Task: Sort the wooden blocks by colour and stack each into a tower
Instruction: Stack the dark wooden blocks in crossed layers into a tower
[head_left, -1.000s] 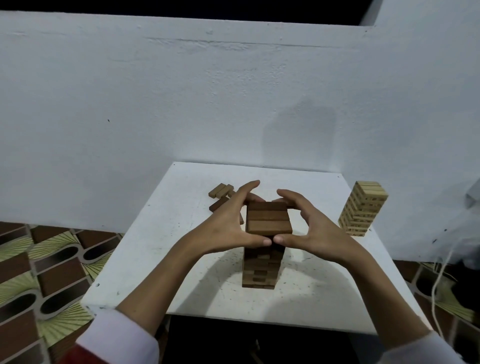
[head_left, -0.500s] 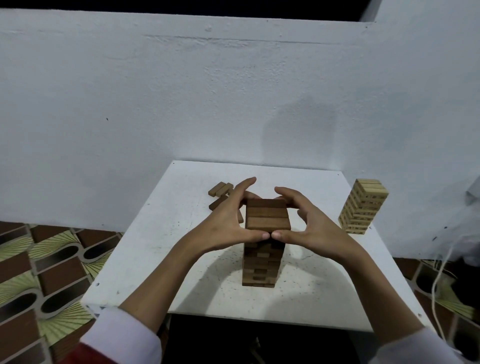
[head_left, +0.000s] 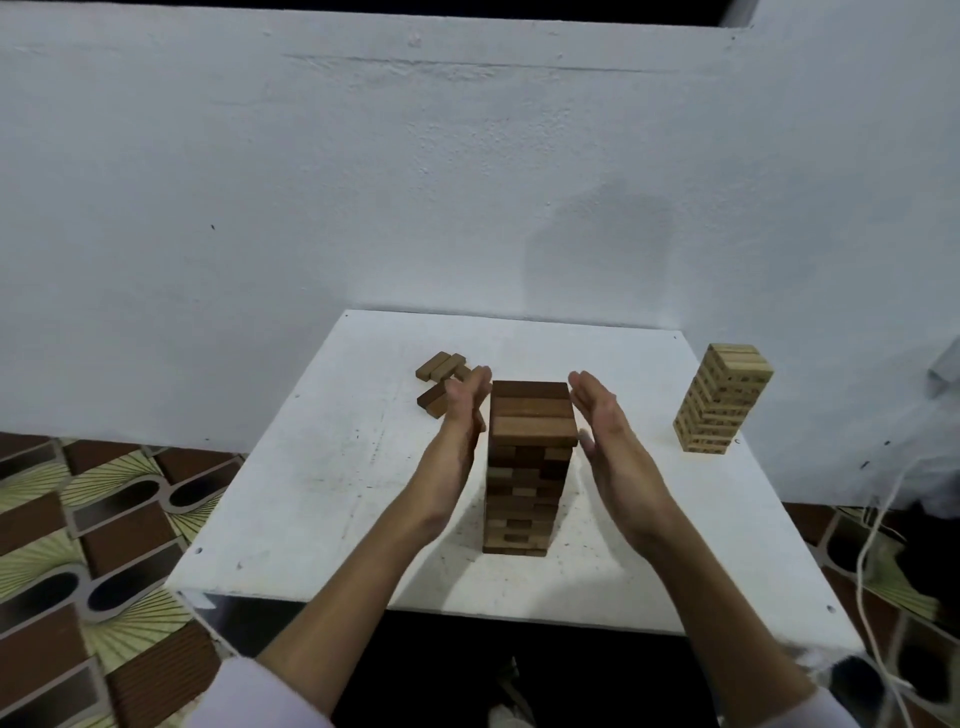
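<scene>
A tall tower of dark brown blocks (head_left: 527, 467) stands near the middle of the white table (head_left: 322, 483). My left hand (head_left: 465, 402) is flat with straight fingers beside the tower's top left side. My right hand (head_left: 605, 415) is flat on the top right side, a small gap from the blocks. Neither hand holds anything. A tower of light wooden blocks (head_left: 722, 397) stands at the table's right edge. Several loose brown blocks (head_left: 441, 374) lie behind my left hand, partly hidden by it.
The table stands against a white wall (head_left: 363, 182). Patterned floor tiles (head_left: 78, 519) show on both sides. A white cable (head_left: 872, 561) hangs by the table's right side. White sleeves cover both forearms at the bottom edge.
Both hands let go of the dark tower's top, where thumbs and fingers had cupped it. They have straightened and drawn apart to either side.
</scene>
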